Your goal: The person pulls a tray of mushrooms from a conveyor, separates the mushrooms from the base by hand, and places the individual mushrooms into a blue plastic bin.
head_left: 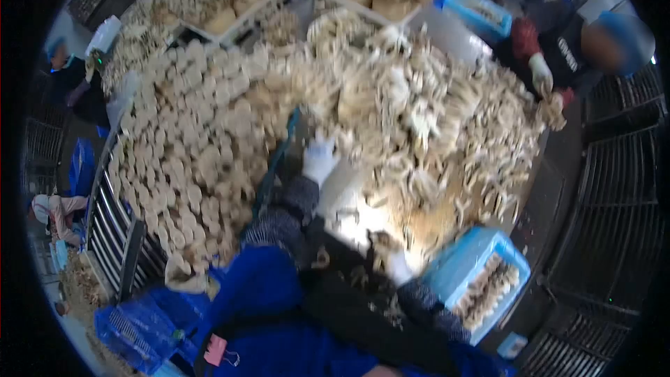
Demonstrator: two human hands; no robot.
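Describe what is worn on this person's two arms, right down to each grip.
A white glove covers each grip: the left glove and the right glove. The left sleeve and the right sleeve are dark cloth with a fine pale check. The picture is too blurred to show any markings.

The only bare stretch of desk [347, 199] lies right in front of the person, between the left hand [319, 159] and the right hand [399, 267]. Beyond it the mushrooms [209, 132] are heaped edge to edge, so there is no flat way across and a reach must go over the top. A blue crate [452, 265] closes off the near right corner. A co-worker's hand [541, 73] is at the far right edge.
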